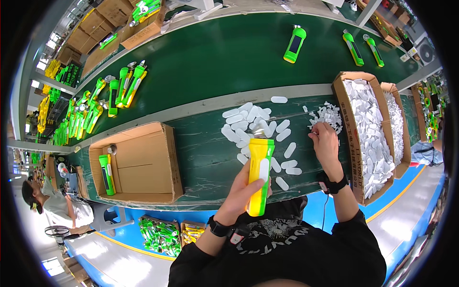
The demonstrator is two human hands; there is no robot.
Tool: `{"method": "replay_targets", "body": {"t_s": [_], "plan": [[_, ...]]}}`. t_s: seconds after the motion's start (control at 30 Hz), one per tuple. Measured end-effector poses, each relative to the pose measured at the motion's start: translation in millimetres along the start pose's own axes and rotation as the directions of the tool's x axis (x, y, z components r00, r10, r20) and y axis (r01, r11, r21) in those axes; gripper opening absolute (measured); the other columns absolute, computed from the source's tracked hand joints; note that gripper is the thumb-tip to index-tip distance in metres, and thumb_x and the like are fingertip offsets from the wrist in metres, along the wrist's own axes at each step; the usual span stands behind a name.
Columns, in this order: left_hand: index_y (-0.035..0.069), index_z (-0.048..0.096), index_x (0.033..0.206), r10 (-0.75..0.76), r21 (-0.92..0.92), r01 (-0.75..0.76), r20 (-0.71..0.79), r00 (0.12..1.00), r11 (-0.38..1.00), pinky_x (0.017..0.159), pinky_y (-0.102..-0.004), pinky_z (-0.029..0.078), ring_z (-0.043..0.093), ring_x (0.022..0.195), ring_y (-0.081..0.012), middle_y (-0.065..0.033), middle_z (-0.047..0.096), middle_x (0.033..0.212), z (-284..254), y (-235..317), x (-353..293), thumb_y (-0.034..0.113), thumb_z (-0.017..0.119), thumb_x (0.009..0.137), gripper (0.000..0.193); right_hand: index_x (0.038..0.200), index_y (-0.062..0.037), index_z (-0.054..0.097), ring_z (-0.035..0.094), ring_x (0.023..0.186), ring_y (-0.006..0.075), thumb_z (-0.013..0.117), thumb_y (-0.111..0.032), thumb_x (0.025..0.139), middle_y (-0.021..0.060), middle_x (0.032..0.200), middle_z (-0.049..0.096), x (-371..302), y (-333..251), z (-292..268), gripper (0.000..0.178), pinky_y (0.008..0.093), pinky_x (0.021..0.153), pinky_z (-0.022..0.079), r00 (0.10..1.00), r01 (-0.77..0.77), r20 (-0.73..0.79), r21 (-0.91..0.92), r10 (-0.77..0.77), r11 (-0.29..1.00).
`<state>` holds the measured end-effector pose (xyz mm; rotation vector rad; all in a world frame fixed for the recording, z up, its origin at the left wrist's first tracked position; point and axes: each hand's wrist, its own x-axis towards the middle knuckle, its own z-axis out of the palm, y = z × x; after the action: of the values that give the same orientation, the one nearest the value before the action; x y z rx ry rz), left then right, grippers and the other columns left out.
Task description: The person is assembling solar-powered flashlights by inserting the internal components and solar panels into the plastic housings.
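Observation:
My left hand (pixel 235 198) is wrapped round a yellow and green flashlight (pixel 256 189), held upright above the bench with its wide head pointing away from me. A white oval piece lies on the flashlight's side, by my thumb. My right hand (pixel 327 147) is at the near edge of a pile of small white pieces (pixel 329 115), with fingertips pinched together. Whatever is between those fingertips is too small to make out. Larger white oval pieces (pixel 289 150) lie scattered on the bench around and beyond the flashlight.
An open cardboard box (pixel 143 167) at the left holds one green flashlight (pixel 106 174). Cardboard boxes of white pieces (pixel 368 138) stand at the right. Across a raised edge, a green conveyor belt (pixel 210 62) carries several flashlights. Another person (pixel 62 203) is at the far left.

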<state>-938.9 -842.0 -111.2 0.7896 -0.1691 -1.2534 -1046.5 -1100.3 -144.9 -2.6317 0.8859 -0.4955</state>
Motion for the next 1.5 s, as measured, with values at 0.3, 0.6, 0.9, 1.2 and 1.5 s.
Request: {"method": "replay_targets", "body": {"t_s": [0.3, 0.6, 0.9, 1.2, 1.5], "plan": [[0.009, 0.016, 0.141, 0.059, 0.293, -0.022, -0.117, 0.991, 0.956, 0.075, -0.0385, 0.055, 0.058, 0.106, -0.0274, -0.0121, 0.048, 0.114, 28, 1, 15, -0.002, 0.052, 0.086, 0.067, 0.081, 0.0037, 0.063, 0.064, 0.083, 0.0172, 0.065, 0.013, 0.072, 0.0108, 0.096, 0.057, -12, -27, -25, 0.013, 0.0258, 0.069, 0.053, 0.968, -0.235, 0.156, 0.839, 0.197, 0.491], [-0.001, 0.021, 0.140, 0.445, 0.789, -0.191, -0.114, 0.888, 0.583, 0.085, -0.0342, 0.048, 0.058, 0.106, -0.0241, -0.0170, 0.049, 0.121, 51, -13, 43, 0.006, 0.066, 0.080, 0.075, 0.087, 0.0033, 0.063, 0.059, 0.081, 0.0102, 0.062, 0.016, 0.073, 0.0086, 0.110, 0.051, -28, -88, -37, 0.019, 0.0225, 0.074, 0.051, 0.902, -0.425, 0.425, 0.905, 0.073, -0.008], [-0.003, 0.023, 0.138, 0.591, 0.908, -0.211, -0.049, 0.806, 0.363, 0.090, -0.0351, 0.047, 0.058, 0.107, -0.0249, -0.0171, 0.055, 0.118, 61, -21, 55, 0.002, 0.063, 0.080, 0.071, 0.080, 0.0010, 0.063, 0.057, 0.090, 0.0124, 0.066, 0.011, 0.073, 0.0082, 0.112, 0.050, -35, -92, -23, 0.012, 0.0261, 0.081, 0.048, 0.943, -0.304, 0.297, 0.953, 0.151, 0.019], [-0.004, 0.023, 0.139, 0.667, 0.965, -0.174, -0.001, 0.745, 0.197, 0.084, -0.0436, 0.046, 0.054, 0.101, -0.0407, -0.0251, 0.048, 0.119, 64, -20, 56, 0.006, 0.064, 0.079, 0.073, 0.086, -0.0001, 0.056, 0.057, 0.093, 0.0133, 0.062, 0.009, 0.079, 0.0080, 0.105, 0.056, -28, -95, -15, 0.013, 0.0265, 0.081, 0.048, 0.905, -0.384, 0.400, 0.914, 0.141, -0.129], [-0.001, 0.031, 0.136, 0.604, 0.987, -0.051, -0.052, 0.796, 0.152, 0.088, -0.0414, 0.044, 0.053, 0.107, -0.0363, -0.0213, 0.051, 0.116, 61, -23, 46, 0.004, 0.063, 0.075, 0.069, 0.128, 0.0007, 0.037, 0.055, 0.107, 0.0178, 0.049, 0.005, 0.087, 0.0123, 0.116, 0.056, -22, -100, -7, 0.042, 0.0315, 0.091, 0.045, 0.901, -0.434, 0.434, 0.901, 0.017, -0.010]]}}
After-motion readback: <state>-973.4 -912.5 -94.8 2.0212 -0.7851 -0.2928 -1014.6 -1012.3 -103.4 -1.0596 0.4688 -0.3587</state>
